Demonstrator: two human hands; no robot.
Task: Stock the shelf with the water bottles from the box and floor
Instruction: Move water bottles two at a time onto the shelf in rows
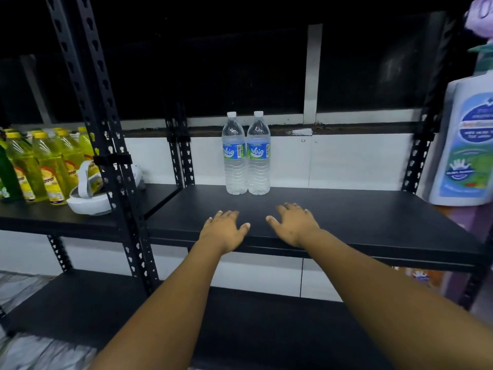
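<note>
Two water bottles are standing upright and touching at the far edge of the black shelf, while the left hand and right hand are hovering near its front edge, fingers loosely spread, holding nothing.

Two clear water bottles with white caps and blue labels stand upright, touching side by side, at the back of a black shelf. Two bare hands, the left hand and the right hand, lie above its front edge. On the neighbouring shelf to the left stand at least five yellow bottles, the row cut off by the frame, and one white basket. One large white pump bottle stands at far right.
</note>
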